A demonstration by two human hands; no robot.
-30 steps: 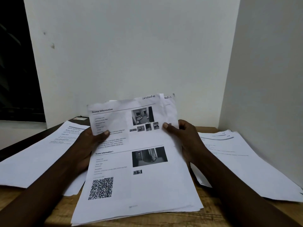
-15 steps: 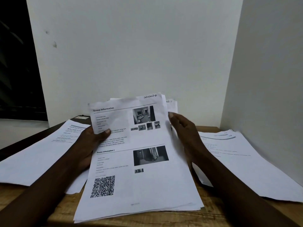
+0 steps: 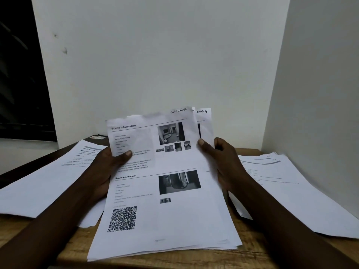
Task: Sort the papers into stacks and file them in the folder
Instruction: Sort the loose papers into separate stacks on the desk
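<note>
Centre: held stack of papers (image 3: 165, 220), far end raised and tilted toward the camera, near end resting on the wooden surface (image 3: 194, 259).

On stack's left edge, upper half: left hand (image 3: 108, 167). Grip pinching, thumb flat on front of top sheet (image 3: 147, 136) over the printed text, fingers hidden behind.

On stack's right edge, about level with the left: right hand (image 3: 223, 164). Grip pinching, thumb on front of top sheet just right of the small photos, fingers curled behind.

Top sheet headed "Scene Information", handwritten "SECTION-" at top right corner. Behind it, fanned out to the right: second sheet (image 3: 204, 121), showing "-TION-4".

Left of stack: left pile (image 3: 48, 187), flat on surface, reaching stack's left edge.

Right of stack: right pile (image 3: 291, 191), flat, close to side wall (image 3: 320, 94).
</note>
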